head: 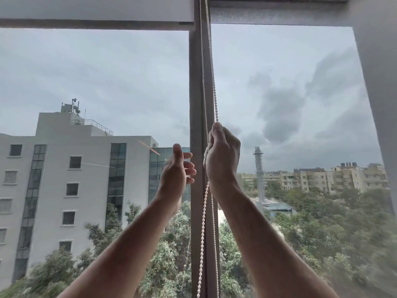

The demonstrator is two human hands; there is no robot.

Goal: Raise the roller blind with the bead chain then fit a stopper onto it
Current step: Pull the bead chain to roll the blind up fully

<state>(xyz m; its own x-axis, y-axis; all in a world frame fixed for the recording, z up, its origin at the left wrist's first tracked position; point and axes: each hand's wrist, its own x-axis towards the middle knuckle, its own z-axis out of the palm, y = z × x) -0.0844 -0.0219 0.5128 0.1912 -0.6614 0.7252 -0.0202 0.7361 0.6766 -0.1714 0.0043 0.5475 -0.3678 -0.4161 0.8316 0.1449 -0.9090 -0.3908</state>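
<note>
A white bead chain [203,224] hangs in two strands down the dark centre mullion [195,93] of the window. My right hand [222,160] is closed in a fist around the chain at mid height, the strand running taut upward from it. My left hand [177,168] is raised just left of the mullion with fingers apart, holding nothing and not touching the chain. The roller blinds sit high: the left blind's bottom bar [94,23] and the right blind's hem [279,17] are near the top of the glass. No stopper is visible.
Through the glass I see a grey multi-storey building [75,179] on the left, trees below and a cloudy sky. A white wall or reveal [378,82] borders the window on the right.
</note>
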